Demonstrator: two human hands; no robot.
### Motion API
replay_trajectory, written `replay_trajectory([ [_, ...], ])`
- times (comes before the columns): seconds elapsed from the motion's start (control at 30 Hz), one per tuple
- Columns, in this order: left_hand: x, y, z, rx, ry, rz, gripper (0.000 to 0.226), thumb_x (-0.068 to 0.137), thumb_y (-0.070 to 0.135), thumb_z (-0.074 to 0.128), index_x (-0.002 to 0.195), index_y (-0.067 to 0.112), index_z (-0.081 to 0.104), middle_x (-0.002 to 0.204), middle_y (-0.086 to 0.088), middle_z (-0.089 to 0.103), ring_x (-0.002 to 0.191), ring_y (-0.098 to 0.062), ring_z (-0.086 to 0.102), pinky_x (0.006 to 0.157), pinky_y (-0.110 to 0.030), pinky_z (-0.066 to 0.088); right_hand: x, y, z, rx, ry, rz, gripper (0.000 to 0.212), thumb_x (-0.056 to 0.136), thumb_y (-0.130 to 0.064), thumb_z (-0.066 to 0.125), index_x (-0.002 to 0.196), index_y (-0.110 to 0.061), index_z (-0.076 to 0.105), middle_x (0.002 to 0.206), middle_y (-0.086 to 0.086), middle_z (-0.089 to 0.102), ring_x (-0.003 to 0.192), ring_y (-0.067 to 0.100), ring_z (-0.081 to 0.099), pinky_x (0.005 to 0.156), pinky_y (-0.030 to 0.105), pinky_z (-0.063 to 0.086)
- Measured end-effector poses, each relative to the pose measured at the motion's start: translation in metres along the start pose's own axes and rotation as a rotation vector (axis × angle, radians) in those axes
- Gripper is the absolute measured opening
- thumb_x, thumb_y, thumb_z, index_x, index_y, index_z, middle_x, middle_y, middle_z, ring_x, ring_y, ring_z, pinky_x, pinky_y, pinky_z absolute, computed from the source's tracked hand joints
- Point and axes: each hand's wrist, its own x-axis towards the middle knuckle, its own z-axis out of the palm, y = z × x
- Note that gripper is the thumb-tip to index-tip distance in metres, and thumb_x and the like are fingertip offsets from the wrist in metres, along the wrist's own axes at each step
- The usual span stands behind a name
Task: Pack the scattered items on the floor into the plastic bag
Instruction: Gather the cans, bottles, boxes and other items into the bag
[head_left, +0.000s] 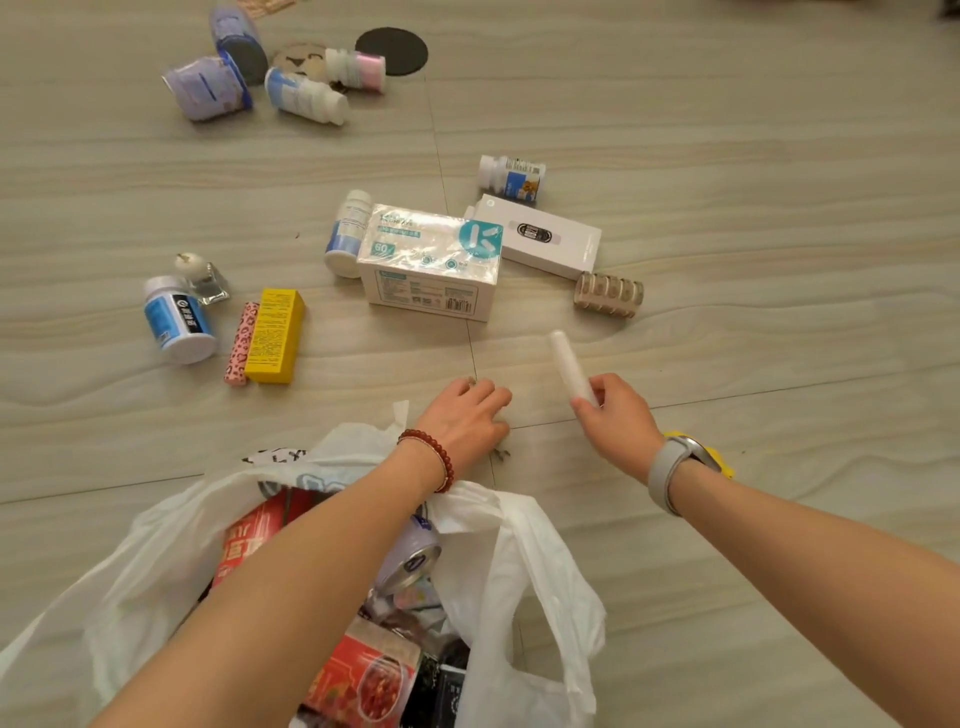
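Observation:
The white plastic bag (524, 525) lies open at the bottom, holding red snack packets and a can. My left hand (465, 415) reaches over the bag's rim to the floor, its fingers curled round a small dark item whose ends poke out on both sides. To its right, my right hand (618, 410) pinches the lower end of a white tube (566, 364) that points up and away from me. Ahead on the floor lie a white box with a teal logo (431, 260), a long white box (540, 236), a yellow box (275, 335) and a pink leopard-print tube (240, 343).
Several pill bottles are scattered: one with a blue label (176, 319) at the left, one (511, 176) beyond the boxes. A brown patterned roll (608, 293) lies at the right. Purple cups (208, 88) and a black disc (392, 52) sit far back.

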Motion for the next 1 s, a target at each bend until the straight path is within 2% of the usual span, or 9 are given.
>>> replay_trajectory([
  [0.1,-0.004,-0.004,0.002,-0.074,0.126,-0.027,0.021,0.047,0.029,0.083,0.056,0.023,0.065,0.079,0.005,0.071,0.080,-0.018,0.068,0.069,-0.026,0.053,-0.009,-0.017,-0.004,0.066,0.013,-0.074,0.028,0.089,-0.017,0.050,0.114,-0.005,0.052,0.112,0.012,0.058,0.091,0.023,0.052,0.075,0.026,0.036],
  [0.23,-0.017,-0.027,-0.032,-0.473,0.380,-0.362,0.016,0.086,0.025,0.058,0.094,0.013,0.064,0.094,-0.003,0.071,0.092,-0.023,0.064,0.098,-0.031,0.037,-0.024,-0.050,-0.012,0.250,0.065,-0.184,0.024,0.088,-0.020,0.052,0.110,-0.012,0.053,0.101,0.002,0.058,0.085,0.015,0.051,0.072,0.026,0.038],
  [0.37,-0.064,-0.056,-0.077,-0.806,0.647,-0.554,0.011,0.086,0.016,0.059,0.091,0.005,0.059,0.086,-0.009,0.067,0.081,-0.024,0.063,0.075,-0.031,0.049,-0.050,-0.083,-0.018,0.343,0.053,-0.391,0.013,0.086,-0.016,0.055,0.099,-0.020,0.053,0.082,-0.013,0.055,0.073,0.006,0.051,0.063,0.016,0.042],
  [0.47,-0.120,-0.059,-0.090,-1.040,0.522,-0.596,0.015,0.086,0.013,0.060,0.075,0.018,0.051,0.080,-0.009,0.065,0.075,-0.020,0.064,0.073,-0.028,0.053,-0.079,-0.092,-0.007,0.211,-0.082,-0.563,0.016,0.083,-0.014,0.058,0.099,-0.017,0.056,0.083,-0.008,0.057,0.072,0.007,0.052,0.063,0.012,0.041],
  [0.57,-0.180,-0.040,-0.079,-1.082,0.285,-0.643,0.016,0.080,0.025,0.064,0.068,0.024,0.052,0.070,-0.001,0.063,0.064,-0.006,0.059,0.067,-0.023,0.050,-0.116,-0.084,0.011,0.022,-0.279,-0.678,0.028,0.076,-0.028,0.053,0.100,-0.016,0.059,0.086,-0.003,0.060,0.073,0.011,0.052,0.066,0.013,0.040],
  [0.67,-0.219,-0.010,-0.058,-1.018,0.078,-0.730,0.015,0.083,0.024,0.062,0.072,0.016,0.056,0.067,0.006,0.061,0.059,-0.004,0.057,0.064,-0.021,0.048,-0.153,-0.076,0.027,-0.188,-0.440,-0.682,0.037,0.074,-0.039,0.045,0.102,-0.019,0.058,0.089,-0.005,0.058,0.080,0.015,0.055,0.074,0.031,0.048],
  [0.73,-0.232,0.006,-0.045,-0.992,0.006,-0.771,0.015,0.085,0.027,0.059,0.078,0.014,0.059,0.072,0.004,0.063,0.065,-0.004,0.059,0.067,-0.024,0.051,-0.168,-0.075,0.038,-0.261,-0.511,-0.654,0.035,0.078,-0.039,0.046,0.105,-0.019,0.057,0.094,-0.002,0.058,0.087,0.018,0.057,0.078,0.034,0.048],
  [0.83,-0.236,0.016,-0.038,-0.988,0.069,-0.838,0.018,0.085,0.034,0.058,0.095,0.019,0.062,0.083,0.007,0.065,0.078,-0.008,0.062,0.078,-0.027,0.054,-0.175,-0.077,0.051,-0.330,-0.507,-0.647,0.033,0.087,-0.033,0.049,0.117,-0.019,0.053,0.110,0.002,0.061,0.100,0.021,0.057,0.084,0.031,0.045],
  [1.0,-0.221,0.013,-0.045,-0.802,0.219,-0.715,0.022,0.088,0.034,0.052,0.108,0.025,0.054,0.094,0.014,0.051,0.083,-0.005,0.053,0.070,-0.021,0.043,-0.166,-0.085,0.038,-0.198,-0.294,-0.658,0.033,0.091,-0.023,0.044,0.124,-0.019,0.049,0.119,-0.002,0.055,0.107,0.014,0.053,0.088,0.028,0.044],
])
